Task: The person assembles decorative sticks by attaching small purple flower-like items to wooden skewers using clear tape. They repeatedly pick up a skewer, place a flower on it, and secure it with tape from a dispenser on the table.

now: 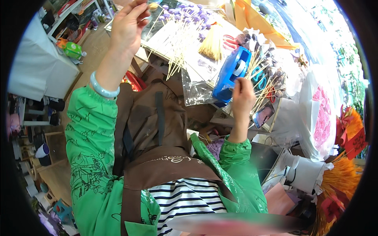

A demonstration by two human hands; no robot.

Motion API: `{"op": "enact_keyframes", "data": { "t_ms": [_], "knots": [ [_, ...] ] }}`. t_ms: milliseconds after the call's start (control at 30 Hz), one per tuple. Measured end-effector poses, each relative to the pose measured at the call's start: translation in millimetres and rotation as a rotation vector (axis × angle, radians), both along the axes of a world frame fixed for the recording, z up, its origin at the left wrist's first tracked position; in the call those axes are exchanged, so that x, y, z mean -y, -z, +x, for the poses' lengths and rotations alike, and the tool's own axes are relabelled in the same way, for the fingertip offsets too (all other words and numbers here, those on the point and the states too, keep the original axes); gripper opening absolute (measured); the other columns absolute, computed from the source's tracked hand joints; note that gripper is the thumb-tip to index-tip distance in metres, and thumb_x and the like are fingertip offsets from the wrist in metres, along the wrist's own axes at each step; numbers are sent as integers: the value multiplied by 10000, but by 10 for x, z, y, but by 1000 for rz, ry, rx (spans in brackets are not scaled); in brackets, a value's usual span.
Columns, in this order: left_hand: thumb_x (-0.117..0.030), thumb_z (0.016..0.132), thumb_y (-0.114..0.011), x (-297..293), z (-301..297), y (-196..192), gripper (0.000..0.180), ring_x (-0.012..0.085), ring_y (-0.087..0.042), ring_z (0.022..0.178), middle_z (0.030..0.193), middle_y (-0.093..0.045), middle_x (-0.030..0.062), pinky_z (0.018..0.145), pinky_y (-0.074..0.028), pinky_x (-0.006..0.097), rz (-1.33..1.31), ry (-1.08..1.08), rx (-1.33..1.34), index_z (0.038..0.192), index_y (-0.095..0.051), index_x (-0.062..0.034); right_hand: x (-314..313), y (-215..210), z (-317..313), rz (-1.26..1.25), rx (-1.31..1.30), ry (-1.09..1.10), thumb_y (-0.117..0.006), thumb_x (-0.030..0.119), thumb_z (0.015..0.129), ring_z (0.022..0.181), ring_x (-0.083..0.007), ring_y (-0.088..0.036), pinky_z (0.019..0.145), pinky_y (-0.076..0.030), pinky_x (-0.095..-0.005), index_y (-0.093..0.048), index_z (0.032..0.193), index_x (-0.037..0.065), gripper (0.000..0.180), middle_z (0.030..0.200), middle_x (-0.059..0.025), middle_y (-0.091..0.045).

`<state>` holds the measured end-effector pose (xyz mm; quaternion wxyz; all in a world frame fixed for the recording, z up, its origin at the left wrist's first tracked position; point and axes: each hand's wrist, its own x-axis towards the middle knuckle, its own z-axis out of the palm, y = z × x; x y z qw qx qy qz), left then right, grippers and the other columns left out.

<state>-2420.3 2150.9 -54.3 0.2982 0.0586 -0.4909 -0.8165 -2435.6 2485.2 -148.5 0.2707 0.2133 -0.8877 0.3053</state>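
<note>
Left hand [128,23] raised, pinching a small clear object; right hand [242,96] closed around thin sticks [263,88].

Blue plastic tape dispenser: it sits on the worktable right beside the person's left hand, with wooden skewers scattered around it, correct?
Not quite. The blue plastic tape dispenser is beside the person's right hand, not the left. The left hand is raised well away from it, pinching something small. The head view shows this. The rest holds: it sits on the worktable with wooden skewers scattered around it.
</note>
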Motion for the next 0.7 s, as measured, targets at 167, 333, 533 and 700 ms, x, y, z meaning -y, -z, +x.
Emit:
{"op": "enact_keyframes", "data": {
  "t_ms": [167, 333, 533, 700],
  "knots": [
    [-7, 832, -559, -7, -53, -45, 130, 67, -521, 609, 784, -585, -7, 515, -405, 175, 11, -6, 31, 942, -594, -68, 794, 174, 89, 196, 63, -256, -576, 68, 806, 781, -310, -580, 665, -479, -374, -593, 923, 34, 123, 848, -130, -565],
    [-21, 839, -584, 145, -222, 102, 171, 74, -539, 719, 881, -608, 6, 587, -419, 169, 31, 122, 97, 1007, -608, -46, 1145, 439, -108, 483, 141, -87, -579, 70, 726, 833, -270, -566, 707, -497, -326, -553, 884, 7, 172, 874, -124, -549],
    [-61, 818, -604, 99, -638, 705, 149, 68, -530, 683, 842, -615, 2, 598, -414, 193, 163, 186, 256, 967, -611, -65, 999, 693, -281, 672, 257, 60, -599, 175, 785, 885, -305, -543, 770, -473, -344, -537, 926, -44, 268, 931, -168, -544],
    [-70, 838, -595, -92, -736, 1159, 140, 73, -506, 670, 801, -597, 2, 604, -411, 206, -93, 323, 300, 965, -617, -14, 1026, 782, -179, 860, 40, 32, -547, 98, 725, 792, -251, -526, 681, -467, -306, -550, 877, -23, 195, 833, -130, -518]
  ]
}}
